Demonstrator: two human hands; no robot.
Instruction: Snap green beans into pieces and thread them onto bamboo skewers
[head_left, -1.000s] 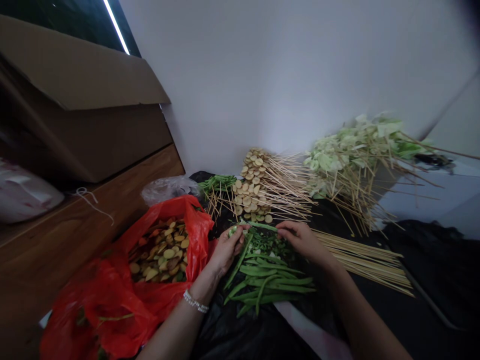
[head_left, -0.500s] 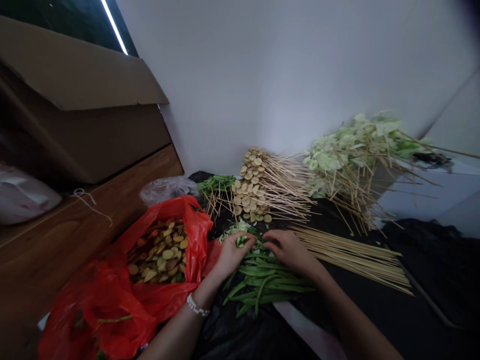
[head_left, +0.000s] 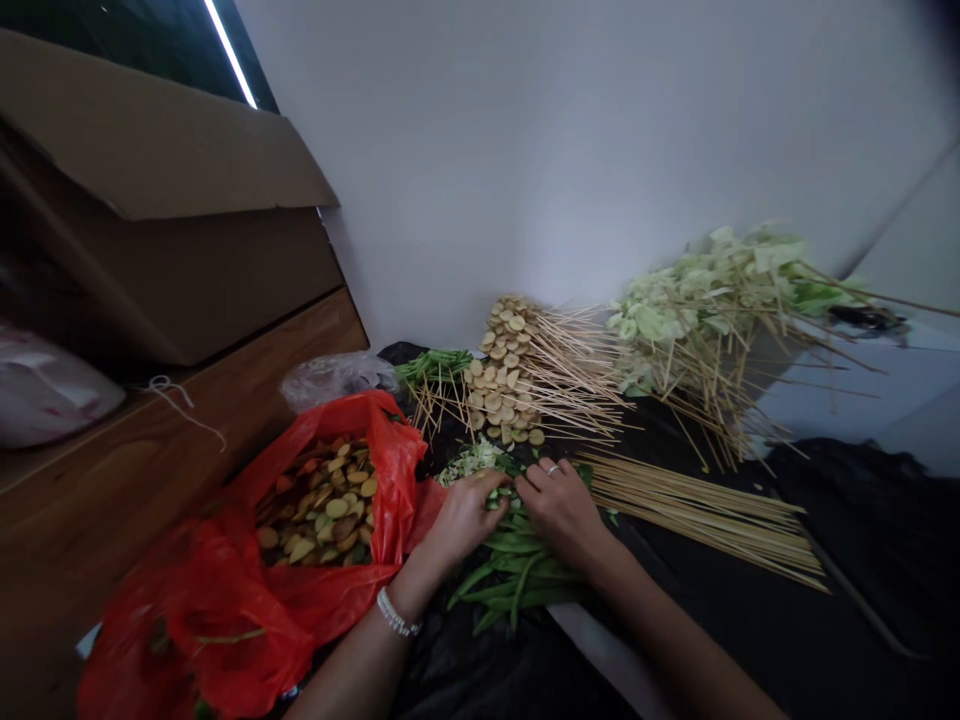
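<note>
My left hand point(head_left: 466, 512), a bracelet on its wrist, is closed with green bits of bean showing between thumb and fingers. Close on its right, my right hand point(head_left: 561, 508), with a ring, has its fingers curled down; whatever its fingertips hold is hidden. Both hands are over the top end of a pile of flat green beans point(head_left: 517, 570). Pale chopped shreds point(head_left: 476, 460) lie just beyond my left hand. A bundle of bare bamboo skewers point(head_left: 705, 515) lies to the right of my right hand.
A red plastic bag point(head_left: 394, 490) holds sliced potatoes point(head_left: 337, 508) at the left. Behind are skewered potato slices point(head_left: 502, 390), skewered green beans point(head_left: 435, 368) and skewered cabbage leaves point(head_left: 697, 290) against the wall. A cardboard box point(head_left: 225, 270) stands on the wooden surface point(head_left: 255, 390).
My right hand has moved in towards my left hand and turned, its fingers now curled downward with the ring showing. My left hand stays almost in place, tipped slightly downward.
</note>
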